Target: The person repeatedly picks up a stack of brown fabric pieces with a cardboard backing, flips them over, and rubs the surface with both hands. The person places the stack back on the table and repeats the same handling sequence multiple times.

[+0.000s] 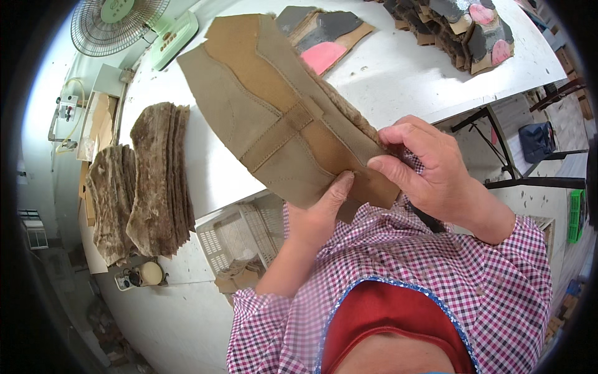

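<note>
A stitched brown boot upper (274,106), pieced from tan and grey-brown panels, is held tilted in front of me above the table's near edge. Brown fur lining shows along its right edge. My left hand (321,209) grips its lower end, thumb on the face and fingers hidden beneath. My right hand (423,162) pinches the lower right edge between thumb and fingers. Behind the upper, a flat piece with grey and pink patches (330,37) lies on the white table (230,177).
Stacks of brown furry pieces (159,181) stand at the table's left. Another pile of grey and pink patched pieces (464,31) sits at the far right. A fan (118,25) and green tray (174,40) are far left. Below the table is a plastic crate (233,240).
</note>
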Tool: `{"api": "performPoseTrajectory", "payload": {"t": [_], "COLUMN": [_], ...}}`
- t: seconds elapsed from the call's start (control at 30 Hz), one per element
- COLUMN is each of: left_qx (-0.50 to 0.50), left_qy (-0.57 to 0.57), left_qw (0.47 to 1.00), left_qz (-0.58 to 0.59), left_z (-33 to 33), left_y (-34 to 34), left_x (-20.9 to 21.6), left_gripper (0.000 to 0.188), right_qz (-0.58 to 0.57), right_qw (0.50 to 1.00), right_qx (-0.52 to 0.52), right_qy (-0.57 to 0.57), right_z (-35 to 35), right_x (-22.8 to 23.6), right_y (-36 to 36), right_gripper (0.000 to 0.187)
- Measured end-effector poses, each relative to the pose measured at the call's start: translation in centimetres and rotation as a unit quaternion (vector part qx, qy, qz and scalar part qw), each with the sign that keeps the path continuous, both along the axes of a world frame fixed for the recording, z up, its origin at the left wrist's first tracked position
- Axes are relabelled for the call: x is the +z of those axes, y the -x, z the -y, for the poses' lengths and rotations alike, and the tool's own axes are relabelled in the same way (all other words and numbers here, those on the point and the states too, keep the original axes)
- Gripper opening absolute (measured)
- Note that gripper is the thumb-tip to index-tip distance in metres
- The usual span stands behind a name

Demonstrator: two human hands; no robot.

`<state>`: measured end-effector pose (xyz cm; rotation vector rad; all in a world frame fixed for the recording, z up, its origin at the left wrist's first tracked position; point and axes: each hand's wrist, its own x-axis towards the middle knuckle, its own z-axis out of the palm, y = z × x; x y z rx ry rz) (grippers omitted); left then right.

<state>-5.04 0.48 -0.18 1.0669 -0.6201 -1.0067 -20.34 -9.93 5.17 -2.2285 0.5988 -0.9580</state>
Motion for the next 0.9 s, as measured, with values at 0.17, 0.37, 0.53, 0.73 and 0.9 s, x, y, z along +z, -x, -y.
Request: {"api": "performPoseTrajectory", "payload": {"t": [0.17, 0.37, 0.53, 0.73, 0.9], "left_qx": [-0.023, -0.029, -0.048, -0.063, -0.089], "left_qy": [0.006, -0.032, 0.003, 0.011, -0.002], "left_qw": [1.000, 0.999, 0.999, 0.997, 0.995], "left_qz": [0.016, 0.016, 0.016, 0.039, 0.035], "left_z": [0.0, -0.3, -0.5, 0.0, -0.3], "left_y": [0.0, 0.0, 0.5, 0.4, 0.5], "left_x": [-0.2, -0.6, -1.1, -1.0, -1.7], "left_gripper": [0.029, 0.025, 0.025, 0.027, 0.028], "right_qz": [-0.005, 0.042, 0.032, 0.064, 0.076], "right_qw": [1.000, 0.985, 0.987, 0.979, 0.969], "right_qx": [0.021, 0.023, 0.044, 0.037, 0.042], "right_qy": [0.001, -0.168, -0.151, -0.192, -0.230], "right_z": [0.0, -0.5, -0.5, -0.5, -0.5], "right_x": [0.4, 0.0, 0.8, 0.3, 0.9], "right_y": [0.0, -0.2, -0.1, -0.4, -0.9], "right_gripper": [0.012, 0.009, 0.012, 0.012, 0.009]}}
